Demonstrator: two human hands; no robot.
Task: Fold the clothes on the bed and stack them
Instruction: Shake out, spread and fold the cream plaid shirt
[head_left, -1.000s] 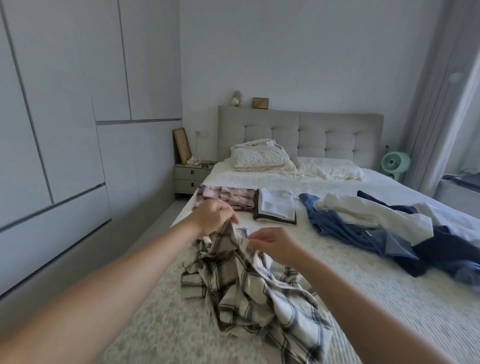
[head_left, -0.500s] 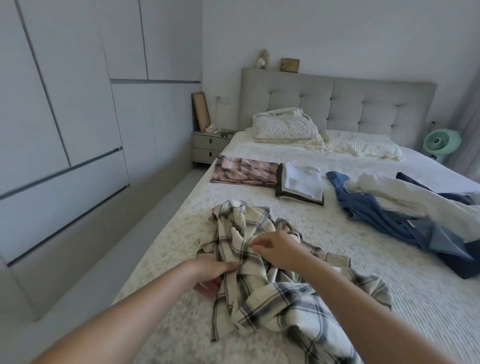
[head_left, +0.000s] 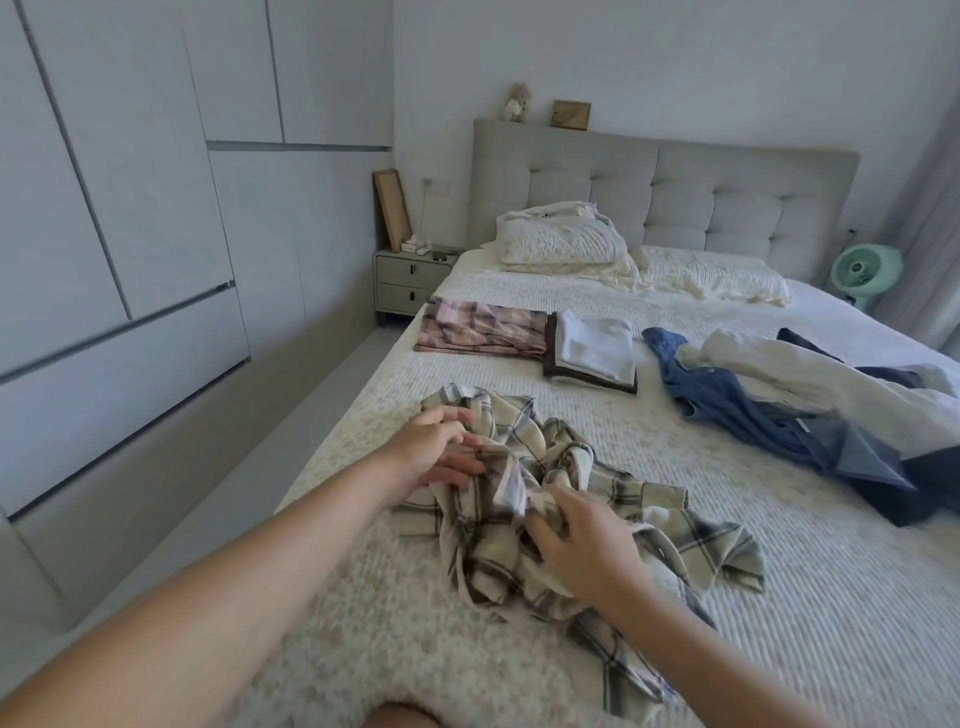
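Observation:
A crumpled cream-and-grey plaid shirt (head_left: 623, 488) lies on the near left part of the bed (head_left: 779, 623). My left hand (head_left: 441, 447) rests on the shirt's far left edge with its fingers stretched out into the cloth. At the shirt's middle, my right hand (head_left: 582, 540) has its fingers dug into a bunched fold. Further up the bed lie a folded pink plaid garment (head_left: 483, 330) and a folded white and dark stack (head_left: 592, 351), side by side. An unfolded heap of blue clothes (head_left: 753, 415) with a white garment (head_left: 779, 374) on top sits to the right.
Pillows (head_left: 561, 239) lie against the grey headboard (head_left: 675, 176). A nightstand (head_left: 405, 286) stands left of the bed, beside a narrow floor strip and the wardrobe wall (head_left: 130, 260). A green fan (head_left: 862, 270) stands at the far right.
The plaid shirt, lifted a second ago, now lies on the bed. My left hand moved up to its far edge; my right hand slid down toward its middle.

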